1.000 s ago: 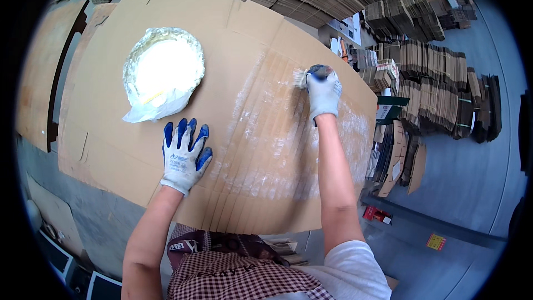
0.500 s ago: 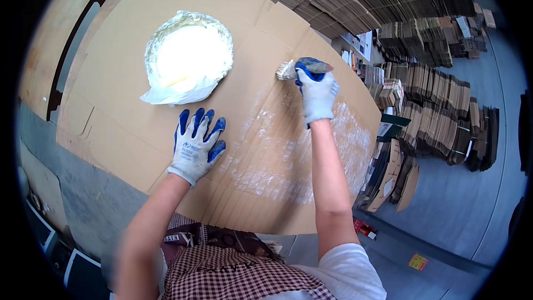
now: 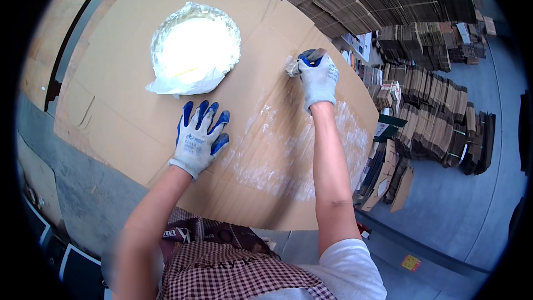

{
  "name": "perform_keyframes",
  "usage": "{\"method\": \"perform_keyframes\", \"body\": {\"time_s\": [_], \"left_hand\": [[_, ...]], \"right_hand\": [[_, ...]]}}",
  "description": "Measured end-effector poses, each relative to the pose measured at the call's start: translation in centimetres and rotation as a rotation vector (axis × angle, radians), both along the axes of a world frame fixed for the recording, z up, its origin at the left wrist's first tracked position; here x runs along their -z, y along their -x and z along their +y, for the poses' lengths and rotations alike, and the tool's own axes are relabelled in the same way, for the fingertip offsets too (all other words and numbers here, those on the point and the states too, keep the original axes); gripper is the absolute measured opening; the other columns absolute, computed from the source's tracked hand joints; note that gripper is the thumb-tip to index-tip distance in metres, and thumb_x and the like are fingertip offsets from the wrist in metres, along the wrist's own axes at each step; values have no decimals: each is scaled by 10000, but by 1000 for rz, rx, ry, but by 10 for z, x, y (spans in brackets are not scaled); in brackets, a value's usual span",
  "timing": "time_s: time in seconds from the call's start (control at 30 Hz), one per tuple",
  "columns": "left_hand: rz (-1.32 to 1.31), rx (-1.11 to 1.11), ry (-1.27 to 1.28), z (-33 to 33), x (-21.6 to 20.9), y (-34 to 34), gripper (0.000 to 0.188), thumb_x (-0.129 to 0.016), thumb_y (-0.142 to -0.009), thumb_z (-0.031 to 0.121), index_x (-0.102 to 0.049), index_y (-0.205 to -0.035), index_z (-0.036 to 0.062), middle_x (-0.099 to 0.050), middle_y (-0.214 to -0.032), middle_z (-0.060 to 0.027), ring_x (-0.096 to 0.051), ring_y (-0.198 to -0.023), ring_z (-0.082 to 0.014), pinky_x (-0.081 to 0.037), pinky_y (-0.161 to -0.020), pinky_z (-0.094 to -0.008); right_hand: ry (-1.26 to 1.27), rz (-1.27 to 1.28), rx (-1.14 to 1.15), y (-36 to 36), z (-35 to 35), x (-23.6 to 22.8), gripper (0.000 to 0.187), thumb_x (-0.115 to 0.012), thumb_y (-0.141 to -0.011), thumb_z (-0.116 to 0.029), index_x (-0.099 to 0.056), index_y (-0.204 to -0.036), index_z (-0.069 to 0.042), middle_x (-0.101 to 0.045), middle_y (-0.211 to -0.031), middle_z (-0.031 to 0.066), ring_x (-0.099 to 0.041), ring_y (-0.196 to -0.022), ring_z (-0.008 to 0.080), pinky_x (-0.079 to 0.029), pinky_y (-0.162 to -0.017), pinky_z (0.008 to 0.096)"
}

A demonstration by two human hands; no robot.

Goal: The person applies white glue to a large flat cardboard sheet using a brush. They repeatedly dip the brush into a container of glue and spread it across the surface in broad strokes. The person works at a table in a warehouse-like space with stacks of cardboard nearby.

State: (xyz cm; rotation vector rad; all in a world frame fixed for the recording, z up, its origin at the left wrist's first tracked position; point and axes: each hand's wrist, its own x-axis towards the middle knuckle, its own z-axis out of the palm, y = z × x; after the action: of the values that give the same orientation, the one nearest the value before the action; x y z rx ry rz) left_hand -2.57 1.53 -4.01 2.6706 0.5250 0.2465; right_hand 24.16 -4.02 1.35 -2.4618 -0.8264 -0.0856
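My right hand, in a white glove with blue fingers, is closed around the handle of a brush. The pale bristles of the brush rest against the brown cardboard sheet at its right side. White smears of paste streak the cardboard below, to both sides of my right forearm. My left hand, gloved the same way, lies flat on the sheet with fingers spread. Just beyond it stands a round tub, its rim crusted white and its bright contents overexposed. A crumpled white liner hangs over its near edge.
Strapped stacks of flattened cardboard stand beyond the sheet at the far right. More cardboard bundles are on the grey floor to the right. A wooden board lies at the far left.
My right hand has moved slightly farther away with the brush, its wrist turned a little. My left hand stays flat. The whole view has shifted slightly.
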Motion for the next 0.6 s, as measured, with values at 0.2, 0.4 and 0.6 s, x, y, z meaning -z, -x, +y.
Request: {"method": "perform_keyframes", "body": {"time_s": [0.2, 0.4, 0.6], "left_hand": [[14, 7, 8, -1, 0, 0, 440, -509, -779, 296, -482, -1187, 136, -412, -1242, -137, -337, -1179, -311, -166, -1017, -504], [7, -5, 5, 0, 4, 1, 440, -496, -791, 312, -477, -1194, 137, -405, -1253, -135, -331, -1187, -308, -153, -1023, -497], [12, -8, 1, -1, 4, 2, 438, -486, -801, 316, -469, -1202, 143, -400, -1260, -128, -321, -1195, -300, -139, -1029, -488]], "right_hand": [[35, 293, 48, 32, -38, -4, 172, -643, -682, -122, -575, -798, -13, -611, -773, 119, -594, -710, 221, -467, -647, 306], [-46, 472, -61, 96, -56, -23, 219, -649, -689, -122, -562, -862, -21, -596, -801, 109, -588, -734, 223, -464, -670, 303], [322, 390, 16, 115, -77, -32, 258, -631, -728, -203, -556, -913, -40, -563, -856, 141, -568, -772, 285, -453, -703, 328]]}}
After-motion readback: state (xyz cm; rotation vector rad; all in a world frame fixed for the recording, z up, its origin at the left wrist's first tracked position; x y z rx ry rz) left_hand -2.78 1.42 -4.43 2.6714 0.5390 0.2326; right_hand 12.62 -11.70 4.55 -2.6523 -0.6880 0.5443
